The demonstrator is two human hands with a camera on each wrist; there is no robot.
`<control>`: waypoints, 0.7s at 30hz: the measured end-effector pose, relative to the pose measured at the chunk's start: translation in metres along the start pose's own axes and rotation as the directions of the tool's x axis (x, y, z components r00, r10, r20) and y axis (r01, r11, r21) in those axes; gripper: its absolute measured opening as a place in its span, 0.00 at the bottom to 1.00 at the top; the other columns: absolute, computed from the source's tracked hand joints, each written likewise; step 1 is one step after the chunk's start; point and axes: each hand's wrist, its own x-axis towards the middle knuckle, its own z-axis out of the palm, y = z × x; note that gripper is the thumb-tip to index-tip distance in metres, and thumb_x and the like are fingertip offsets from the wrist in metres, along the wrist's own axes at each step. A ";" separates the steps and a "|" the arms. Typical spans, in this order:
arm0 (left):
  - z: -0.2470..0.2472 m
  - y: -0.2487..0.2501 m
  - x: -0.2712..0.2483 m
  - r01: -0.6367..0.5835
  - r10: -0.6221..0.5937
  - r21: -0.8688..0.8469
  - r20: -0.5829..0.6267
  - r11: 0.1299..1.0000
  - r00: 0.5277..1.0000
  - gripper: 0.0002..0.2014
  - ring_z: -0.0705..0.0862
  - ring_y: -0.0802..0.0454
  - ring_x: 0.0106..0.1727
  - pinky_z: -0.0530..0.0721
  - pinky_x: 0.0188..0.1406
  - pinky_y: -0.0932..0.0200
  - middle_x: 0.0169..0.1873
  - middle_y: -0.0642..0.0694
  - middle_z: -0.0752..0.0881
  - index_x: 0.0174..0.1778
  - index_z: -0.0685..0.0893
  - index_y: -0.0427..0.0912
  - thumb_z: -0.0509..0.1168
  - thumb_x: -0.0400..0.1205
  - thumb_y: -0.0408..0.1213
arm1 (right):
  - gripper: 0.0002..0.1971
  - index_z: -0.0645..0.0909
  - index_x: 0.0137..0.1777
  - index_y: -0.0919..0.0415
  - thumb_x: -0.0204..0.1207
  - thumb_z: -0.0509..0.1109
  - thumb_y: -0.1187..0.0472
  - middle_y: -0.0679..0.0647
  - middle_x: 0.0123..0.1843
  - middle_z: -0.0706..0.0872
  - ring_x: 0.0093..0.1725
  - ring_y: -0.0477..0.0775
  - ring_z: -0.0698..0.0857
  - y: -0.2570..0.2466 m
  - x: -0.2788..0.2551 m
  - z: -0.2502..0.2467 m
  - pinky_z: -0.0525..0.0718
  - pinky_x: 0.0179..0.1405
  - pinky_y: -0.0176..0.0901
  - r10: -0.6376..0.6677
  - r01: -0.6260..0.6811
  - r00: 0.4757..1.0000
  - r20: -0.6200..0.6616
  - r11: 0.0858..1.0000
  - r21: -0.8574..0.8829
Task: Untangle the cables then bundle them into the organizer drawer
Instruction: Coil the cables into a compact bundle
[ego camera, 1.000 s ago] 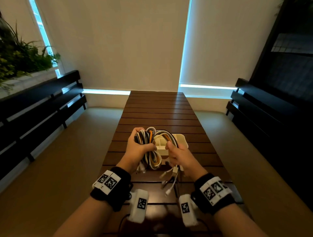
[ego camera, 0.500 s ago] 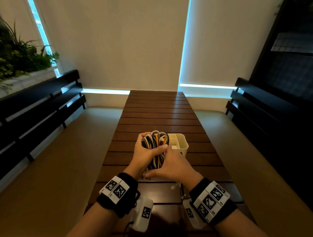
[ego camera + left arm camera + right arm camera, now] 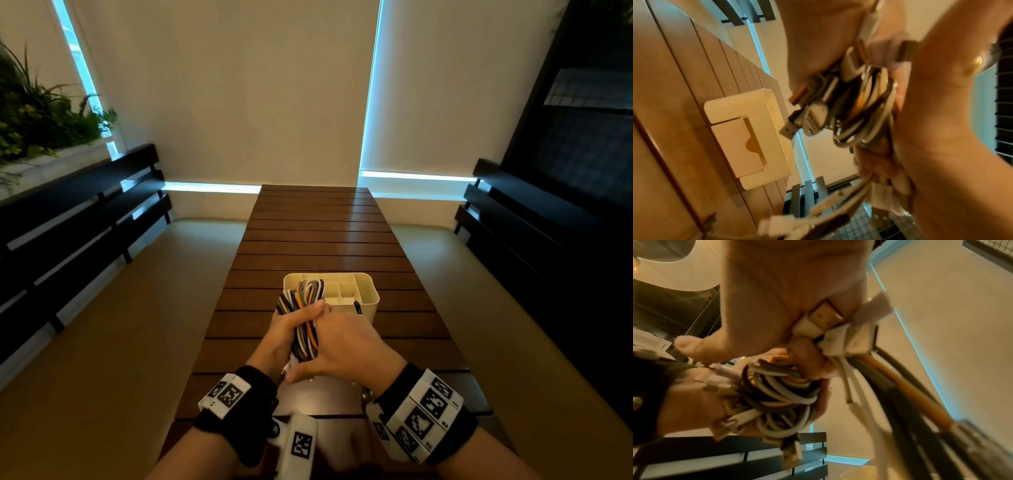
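Observation:
A folded bundle of white, grey, black and orange cables is clasped between both hands above the slatted wooden table. My left hand wraps round its left side, fingers over the top. My right hand grips it from the right, thumb under the lower end. The cream organizer with its compartments sits just beyond the hands; the bundle's looped top hangs over its left part. USB plugs stick out of the bundle in the left wrist view, near the organizer. The right wrist view shows coiled loops in the palms.
Dark slatted benches run along the left and right of the table. A planter with green plants stands at the far left. Pale blinds cover the windows behind. The far half of the table holds nothing.
The hands closed together, gathering the spread loops and hanging plug ends into one tight bundle. The bundle moved forward to the organizer's left part, uncovering its compartments.

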 end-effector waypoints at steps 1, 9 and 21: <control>0.001 0.001 0.000 -0.030 0.030 -0.005 -0.001 1.000 1.000 0.21 0.87 0.46 0.37 0.87 0.37 0.56 0.39 0.36 0.85 0.51 0.81 0.29 0.75 0.66 0.35 | 0.50 0.72 0.64 0.65 0.56 0.65 0.22 0.56 0.55 0.82 0.52 0.56 0.83 -0.002 0.001 0.000 0.84 0.50 0.50 0.018 -0.018 1.000 -0.015 1.000 -0.019; 0.002 0.001 0.004 -0.057 0.059 0.033 -0.059 0.998 0.997 0.32 0.85 0.49 0.35 0.85 0.33 0.60 0.40 0.38 0.85 0.57 0.82 0.28 0.80 0.63 0.45 | 0.50 0.71 0.59 0.61 0.59 0.34 0.19 0.56 0.45 0.86 0.46 0.59 0.85 -0.012 0.012 0.001 0.84 0.48 0.53 0.267 -0.262 0.964 -0.008 0.953 0.152; -0.005 0.013 0.008 -0.030 0.028 -0.017 -0.091 0.999 0.995 0.11 0.89 0.42 0.39 0.89 0.44 0.48 0.39 0.36 0.88 0.42 0.89 0.37 0.75 0.64 0.33 | 0.26 0.56 0.76 0.48 0.81 0.58 0.44 0.49 0.34 0.82 0.35 0.48 0.84 0.004 0.011 -0.010 0.84 0.39 0.49 0.416 -0.264 0.907 -0.057 0.671 0.692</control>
